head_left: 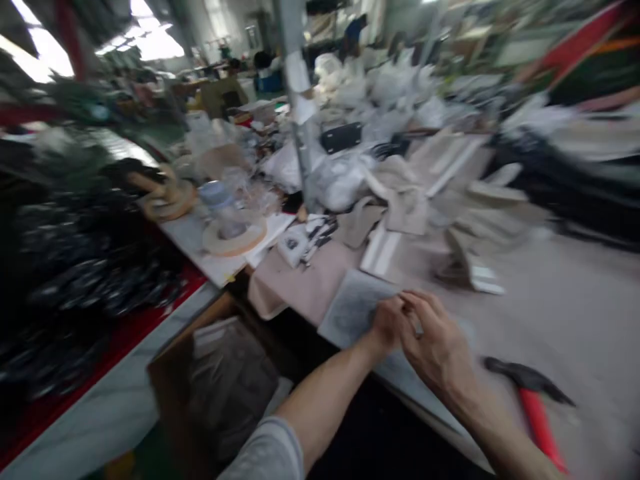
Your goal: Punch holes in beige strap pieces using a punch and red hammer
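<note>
Workbench (pixel 575 313) bears grey pad (pixel 350 308); left hand (pixel 387 327), right hand (pixel 437 348) meet atop it, grips unclear.

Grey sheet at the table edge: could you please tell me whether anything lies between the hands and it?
Nothing visible does. The left hand and right hand meet directly over the sheet's right part; the hammer lies apart, to their right.

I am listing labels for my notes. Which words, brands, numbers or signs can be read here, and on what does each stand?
None can be read; the picture is blurred.
Printed papers beside the tape roll: dark marks, unreadable.
Gray sheet under the left hand: no text visible.
Hammer: no label visible.
</note>
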Demonstrator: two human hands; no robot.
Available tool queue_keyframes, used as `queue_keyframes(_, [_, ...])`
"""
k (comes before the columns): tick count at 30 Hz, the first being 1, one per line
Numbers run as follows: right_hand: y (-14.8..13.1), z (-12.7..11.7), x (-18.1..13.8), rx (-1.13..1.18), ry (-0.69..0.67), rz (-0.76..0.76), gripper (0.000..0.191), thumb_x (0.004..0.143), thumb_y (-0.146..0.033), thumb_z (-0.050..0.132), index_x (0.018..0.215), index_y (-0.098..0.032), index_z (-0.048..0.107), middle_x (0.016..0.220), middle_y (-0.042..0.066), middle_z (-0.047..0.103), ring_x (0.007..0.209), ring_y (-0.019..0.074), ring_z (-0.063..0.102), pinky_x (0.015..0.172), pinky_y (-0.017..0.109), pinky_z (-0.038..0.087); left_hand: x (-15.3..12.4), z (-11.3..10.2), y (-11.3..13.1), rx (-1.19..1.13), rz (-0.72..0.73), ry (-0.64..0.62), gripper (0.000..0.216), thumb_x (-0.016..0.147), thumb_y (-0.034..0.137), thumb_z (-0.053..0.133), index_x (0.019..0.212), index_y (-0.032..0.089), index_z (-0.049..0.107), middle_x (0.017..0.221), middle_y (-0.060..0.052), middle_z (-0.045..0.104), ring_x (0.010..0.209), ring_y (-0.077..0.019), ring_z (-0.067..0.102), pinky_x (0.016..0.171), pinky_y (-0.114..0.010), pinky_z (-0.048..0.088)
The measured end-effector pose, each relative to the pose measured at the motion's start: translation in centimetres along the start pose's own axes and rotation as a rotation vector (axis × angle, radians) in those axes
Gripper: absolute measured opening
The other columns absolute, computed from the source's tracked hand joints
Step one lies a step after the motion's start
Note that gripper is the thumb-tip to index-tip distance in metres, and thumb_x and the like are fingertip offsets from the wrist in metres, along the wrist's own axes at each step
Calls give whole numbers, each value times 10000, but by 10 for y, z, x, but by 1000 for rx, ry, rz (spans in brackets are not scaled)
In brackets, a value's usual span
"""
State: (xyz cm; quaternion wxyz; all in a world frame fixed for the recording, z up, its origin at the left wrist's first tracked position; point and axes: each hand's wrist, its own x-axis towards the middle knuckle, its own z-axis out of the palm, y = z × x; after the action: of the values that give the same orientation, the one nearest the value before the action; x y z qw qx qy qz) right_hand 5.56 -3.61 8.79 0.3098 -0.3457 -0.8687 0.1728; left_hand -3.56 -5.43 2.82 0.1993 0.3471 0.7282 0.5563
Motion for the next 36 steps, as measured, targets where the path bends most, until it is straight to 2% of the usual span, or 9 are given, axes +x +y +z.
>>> queue_keyframes(3, [55,-24,14,-119,166,120,288,930,-259,480,1182,-174,589,1222,151,601,1151,276,563,1001,441,467,8,16,-5,-136,87,-250,63,807,221,671,785,178,711,639,25,666,575,-136,619,566,-211,498])
queue_keyframes(7, [123,-52,43,-309,345,310,399,888,-248,524,1267,-122,532,1257,188,562,1202,305,502,1035,465,426,22,38,-24,-172,77,-343,177,807,283,685,960,194,697,771,-12,737,701,-183,695,652,-247,524])
queue_keyframes(10, [145,-57,62,-315,206,452,553,854,-325,601,1343,-95,480,1300,196,543,1223,301,490,1032,435,413,20,37,-29,-150,90,-365,222,827,360,665,973,194,686,802,-23,747,741,-200,715,688,-267,541])
queue_keyframes(15, [150,-41,90,-224,-52,488,280,814,-293,657,1058,-157,665,1109,130,669,1027,252,606,891,337,440,17,34,-26,-117,89,-338,217,810,369,677,927,186,677,794,-36,748,733,-208,719,697,-279,552])
queue_keyframes(21, [129,-88,86,-103,184,547,334,968,-320,386,1052,-144,657,984,116,698,910,223,629,802,322,453,19,36,-23,-141,115,-326,242,821,380,655,906,156,686,773,-39,730,708,-187,700,679,-265,549])
queue_keyframes(25, [98,-128,42,595,293,514,460,858,-480,579,1210,-186,601,996,64,703,826,210,636,710,303,492,17,35,-17,-151,76,-298,243,775,346,680,926,155,690,793,-47,744,723,-190,704,691,-268,551])
queue_keyframes(28, [87,-109,-5,739,154,631,438,803,-485,646,1117,-181,639,898,57,699,774,218,625,686,313,500,17,35,-14,-139,70,-283,242,761,354,693,906,160,691,786,-48,739,721,-190,696,685,-266,544])
queue_keyframes(32, [91,-39,-65,38,140,685,228,845,-292,535,989,-157,650,1024,134,675,972,285,604,891,426,476,16,34,-18,-77,106,-261,247,762,353,701,914,159,695,803,-46,731,727,-187,679,690,-268,524])
queue_keyframes(36, [100,7,-97,-244,191,540,430,873,-236,466,1269,-85,538,1314,216,559,1210,346,510,1002,520,432,18,33,-22,-110,112,-269,234,769,344,709,906,156,688,792,-28,713,726,-168,662,707,-260,516])
